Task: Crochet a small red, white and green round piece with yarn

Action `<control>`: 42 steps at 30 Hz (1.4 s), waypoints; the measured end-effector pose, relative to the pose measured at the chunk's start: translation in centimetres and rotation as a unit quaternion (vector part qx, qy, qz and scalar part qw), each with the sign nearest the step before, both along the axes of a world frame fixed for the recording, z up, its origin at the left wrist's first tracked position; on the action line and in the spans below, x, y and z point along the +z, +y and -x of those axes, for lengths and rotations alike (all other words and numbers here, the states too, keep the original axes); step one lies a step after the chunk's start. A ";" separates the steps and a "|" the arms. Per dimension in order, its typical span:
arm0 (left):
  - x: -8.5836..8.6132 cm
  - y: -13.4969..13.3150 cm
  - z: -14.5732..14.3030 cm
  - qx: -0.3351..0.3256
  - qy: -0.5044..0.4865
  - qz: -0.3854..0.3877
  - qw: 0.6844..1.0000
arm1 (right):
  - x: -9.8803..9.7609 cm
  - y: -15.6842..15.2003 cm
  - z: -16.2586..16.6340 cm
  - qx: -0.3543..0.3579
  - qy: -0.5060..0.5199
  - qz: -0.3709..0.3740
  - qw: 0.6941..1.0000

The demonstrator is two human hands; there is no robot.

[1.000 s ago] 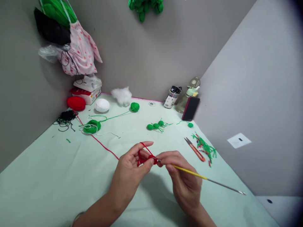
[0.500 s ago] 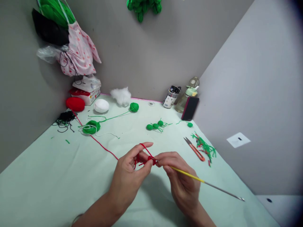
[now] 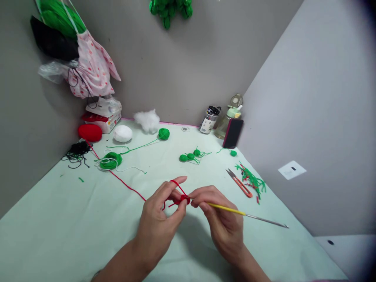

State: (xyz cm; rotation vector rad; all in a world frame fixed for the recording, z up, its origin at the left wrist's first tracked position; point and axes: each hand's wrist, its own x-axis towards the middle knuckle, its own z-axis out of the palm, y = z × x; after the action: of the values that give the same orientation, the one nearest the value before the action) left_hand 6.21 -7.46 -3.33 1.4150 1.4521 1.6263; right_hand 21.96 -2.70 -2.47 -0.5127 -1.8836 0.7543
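Between the thumb and fingers of my left hand (image 3: 160,215) is a small red crochet piece (image 3: 184,199), partly hidden by the fingertips. Red yarn (image 3: 126,182) loops over the raised left index finger and trails back to a red yarn ball (image 3: 90,132) at the far left. My right hand (image 3: 219,219) is closed around a crochet hook (image 3: 227,208) with a yellow grip and metal ends. The hook's near tip meets the red piece; its other end points right, over the table.
Orange thread snips (image 3: 239,183) lie at right beside green and red yarn scraps (image 3: 252,178). Several small green crocheted balls (image 3: 190,156) rest mid-table. Behind stand a phone (image 3: 233,133), a bottle (image 3: 223,127) and a pen cup (image 3: 209,120). Green yarn (image 3: 111,160) and white stuffing (image 3: 147,120) sit at left.
The hook's free end has swung upward and left as my right hand turned slightly. The whole view has shifted a little. Both hands keep their holds.
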 end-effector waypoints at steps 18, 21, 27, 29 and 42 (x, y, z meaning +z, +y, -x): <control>-0.3 -0.3 -0.1 -0.020 -0.192 0.075 0.978 | -1.2 0.6 1.0 0.069 0.180 0.248 0.949; -0.3 -0.5 -0.1 -0.003 -0.162 0.057 0.985 | -1.0 0.5 1.0 0.054 0.166 0.221 0.960; -0.5 -0.4 0.0 0.021 -0.076 0.011 0.997 | -0.3 0.1 0.9 0.009 0.113 0.148 0.982; -0.4 -0.5 0.0 0.019 -0.069 0.008 0.997 | -0.3 0.0 0.9 0.008 0.104 0.136 0.985; 0.7 0.1 0.2 -0.100 -0.334 0.137 0.927 | -1.3 0.4 1.2 0.045 0.154 0.241 0.957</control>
State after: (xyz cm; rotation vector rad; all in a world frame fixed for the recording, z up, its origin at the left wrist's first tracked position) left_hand 6.03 -7.38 -2.59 0.7122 1.0359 1.4936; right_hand 20.77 -2.33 -3.80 -0.5721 -1.4365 1.2907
